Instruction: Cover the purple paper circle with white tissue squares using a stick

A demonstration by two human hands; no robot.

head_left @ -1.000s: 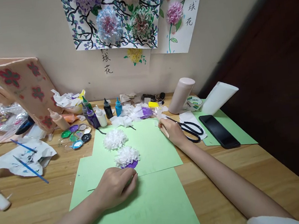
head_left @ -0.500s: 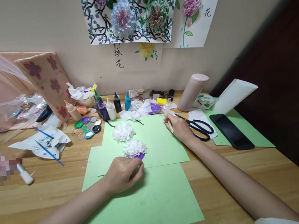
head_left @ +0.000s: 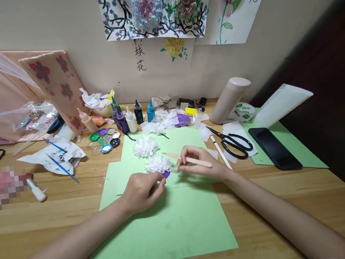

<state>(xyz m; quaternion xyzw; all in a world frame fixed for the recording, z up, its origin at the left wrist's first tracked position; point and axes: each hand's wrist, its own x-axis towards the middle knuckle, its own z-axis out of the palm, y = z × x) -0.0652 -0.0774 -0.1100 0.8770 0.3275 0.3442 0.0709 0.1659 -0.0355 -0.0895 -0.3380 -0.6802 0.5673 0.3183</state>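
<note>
My left hand (head_left: 142,191) rests on the green paper (head_left: 167,225), its fingers curled together. Its fingertips are at the edge of a purple clay-like patch (head_left: 166,174), and whatever they hold is hidden. White ruffled paper covers the far part of that patch, forming a flower (head_left: 158,164). Behind it lies another white paper flower (head_left: 146,146). My right hand (head_left: 202,161) is closed on a flat wooden stick (head_left: 196,161), whose thin end points left above the paper. A small whitish scrap (head_left: 174,169) shows at its fingertips, apart from the left hand.
Black-handled scissors (head_left: 234,142), a white pen (head_left: 221,153) and a black phone (head_left: 274,148) lie right. Paint bottles (head_left: 131,121), paper scraps (head_left: 156,126) and a paint palette (head_left: 102,141) stand behind. Brushes (head_left: 61,167) lie on crumpled paper at left.
My right hand has come left and nearer from beside the scissors to the nearer white flower, with the wooden stick. My left hand stays at the purple patch. The view has shifted slightly.
</note>
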